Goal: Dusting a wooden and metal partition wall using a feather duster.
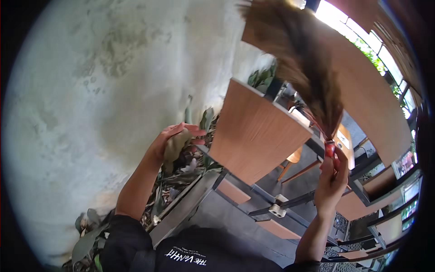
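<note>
My right hand (331, 176) is shut on the red handle of a feather duster (306, 64). Its brown feathers rise blurred above the hand, in front of wooden panels. My left hand (183, 134) is raised near the pale wall, palm turned towards a broad green-brown leaf (176, 146) that lies across it; whether the fingers grip the leaf cannot be told. Between the hands stands a wooden panel (260, 131) on a dark metal frame.
A stained plaster wall (102, 102) fills the left side. Along its foot runs a planter (185, 200) with leafy plants and dry leaves. Wooden shelves on dark metal bars (292, 202) stand at the right, with a wooden stool (294, 156) and table (345, 142) behind.
</note>
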